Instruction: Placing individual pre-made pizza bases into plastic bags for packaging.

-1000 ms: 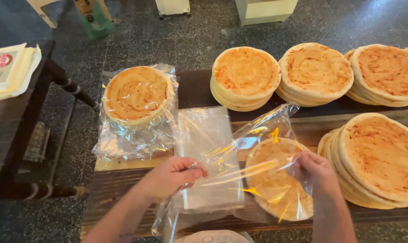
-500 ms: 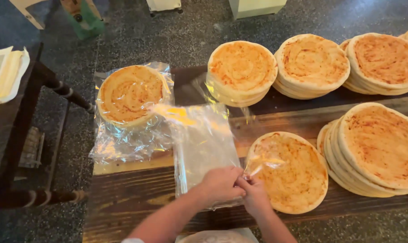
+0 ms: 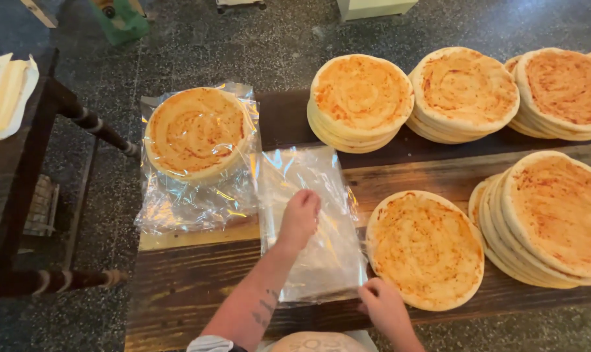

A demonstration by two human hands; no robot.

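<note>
Both hands are on the stack of clear plastic bags (image 3: 312, 228) lying flat on the wooden worktop (image 3: 191, 287): the left hand (image 3: 300, 218) presses palm-down on the middle of the stack, fingers loosely curled and gripping nothing, while the right hand (image 3: 381, 305) pinches at the stack's near right corner, though whether it has a single layer between its fingertips cannot be told. Just to the right of the bags, nearly touching their edge, lies one round flatbread (image 3: 426, 251) on its own. To do this well, the pressing hand should hold the pile steady so only the top bag lifts, and the pinch should stay at the very corner, rubbing the film to part it. Lifting slowly would likely keep the slippery sheets from sliding onto the bread. A bagged flatbread (image 3: 196, 133) sits to the left, and stacks of flatbreads (image 3: 360, 98) stand behind and to the right.
</note>
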